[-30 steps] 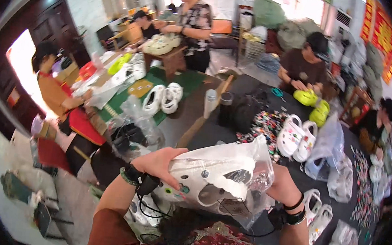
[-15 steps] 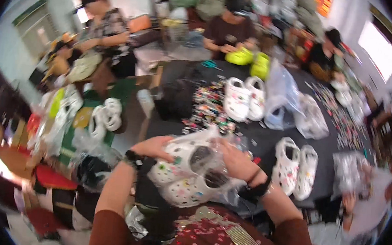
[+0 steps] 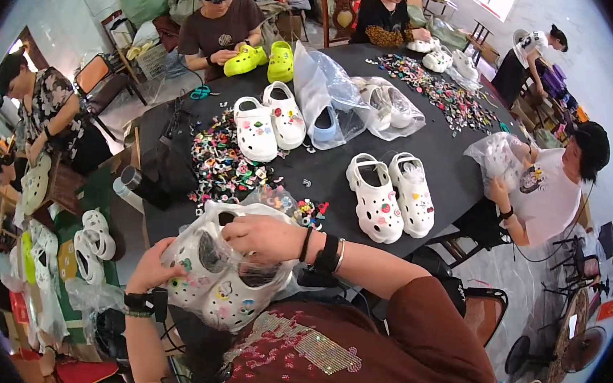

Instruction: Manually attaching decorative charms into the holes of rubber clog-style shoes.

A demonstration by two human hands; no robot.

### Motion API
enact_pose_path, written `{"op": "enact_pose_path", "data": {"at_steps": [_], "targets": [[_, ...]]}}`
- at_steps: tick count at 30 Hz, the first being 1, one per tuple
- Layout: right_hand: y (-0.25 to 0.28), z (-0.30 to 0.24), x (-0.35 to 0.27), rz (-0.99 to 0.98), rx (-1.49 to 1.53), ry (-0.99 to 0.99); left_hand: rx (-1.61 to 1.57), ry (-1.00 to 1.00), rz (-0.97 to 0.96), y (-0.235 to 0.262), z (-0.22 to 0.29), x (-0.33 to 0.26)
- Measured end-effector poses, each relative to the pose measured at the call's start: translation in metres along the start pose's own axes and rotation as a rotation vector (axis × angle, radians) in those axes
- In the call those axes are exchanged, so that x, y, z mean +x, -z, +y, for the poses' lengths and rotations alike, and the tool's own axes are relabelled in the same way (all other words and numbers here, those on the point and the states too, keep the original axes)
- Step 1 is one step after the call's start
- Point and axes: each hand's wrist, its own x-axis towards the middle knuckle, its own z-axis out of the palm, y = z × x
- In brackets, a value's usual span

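Note:
I hold a clear plastic bag with a pair of white clogs decorated with small coloured charms inside it, close to my chest. My right hand lies on top of the bag and grips it. From the left, my left hand supports the bag's side and underside. A black table lies in front of me. A pile of colourful charms sits on it just beyond the bag.
White clog pairs stand on the table, with more in clear bags. Several people sit around the table; one handles green clogs. A dark bottle and black bag sit at the left edge. More clogs lie lower left.
My view has swung right, from the left-hand work area to the black table. The bagged clogs have dropped lower toward my chest, and my right hand has moved on top of the bag.

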Motion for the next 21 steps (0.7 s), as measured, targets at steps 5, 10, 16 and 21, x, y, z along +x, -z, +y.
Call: {"op": "enact_pose_path", "data": {"at_steps": [5,10,16,21], "targets": [[-0.003,-0.005,-0.002,-0.075,-0.222,-0.103,-0.120,-0.063,0.041,-0.007,-0.028,0.001],[-0.002,0.009,0.000,-0.019,-0.377,-0.070,-0.220,-0.048,0.063,-0.010,-0.041,0.002],[-0.023,0.009,-0.003,-0.199,-0.477,-0.323,-0.217,-0.027,0.095,-0.008,-0.026,-0.010],[-0.021,0.024,-0.008,-0.212,-0.380,-0.281,-0.322,-0.093,-0.006,0.000,-0.044,-0.008]]}}
